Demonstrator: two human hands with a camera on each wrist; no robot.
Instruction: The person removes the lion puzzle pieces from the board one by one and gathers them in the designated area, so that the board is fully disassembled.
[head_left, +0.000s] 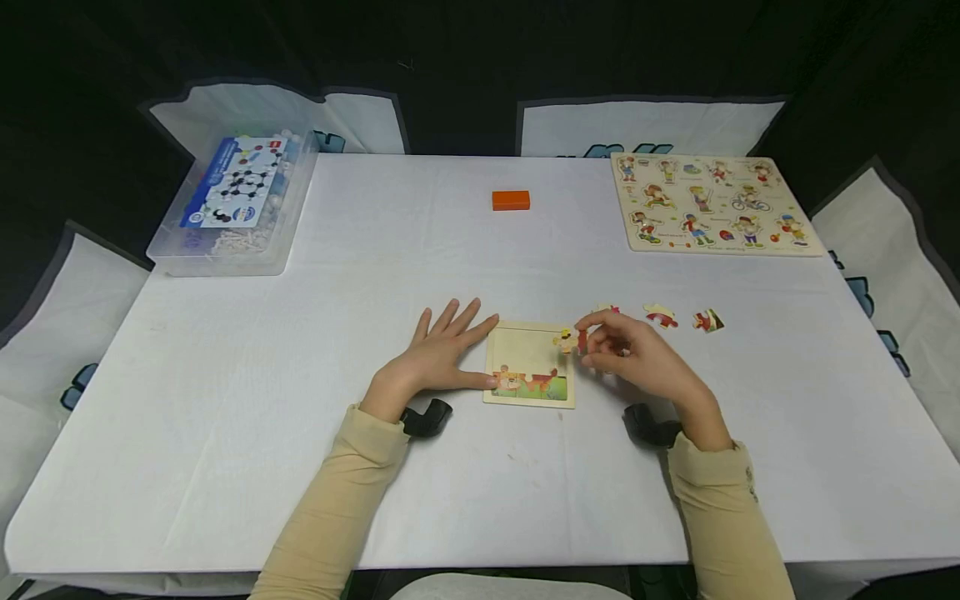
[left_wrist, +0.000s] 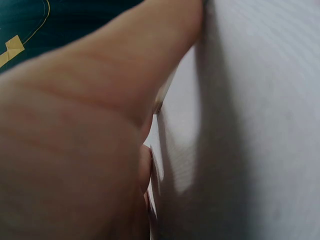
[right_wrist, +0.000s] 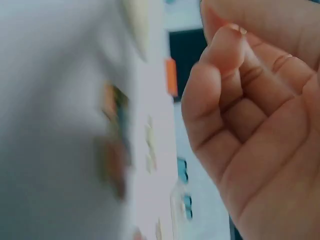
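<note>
A small wooden puzzle board (head_left: 528, 346) lies before the person, its lower part filled with pieces that make a picture in green and orange. The left hand (head_left: 438, 358) is spread out at the board's left side, thumb on its edge; in the left wrist view, the palm and thumb (left_wrist: 100, 85) fill much of the frame. Over the board's right edge, the right hand (head_left: 630, 350) pinches a puzzle piece (head_left: 566, 341) with yellow and red on it. The right wrist view shows curled fingers (right_wrist: 202, 100), with the piece mostly hidden.
Loose puzzle pieces (head_left: 660, 316) lie beyond the right hand, one partly covered by it. An orange block (head_left: 511, 201) sits farther back. A large wooden figure puzzle (head_left: 712, 204) is at the back right, a clear plastic box (head_left: 262, 265) with a blue-white booklet at the back left.
</note>
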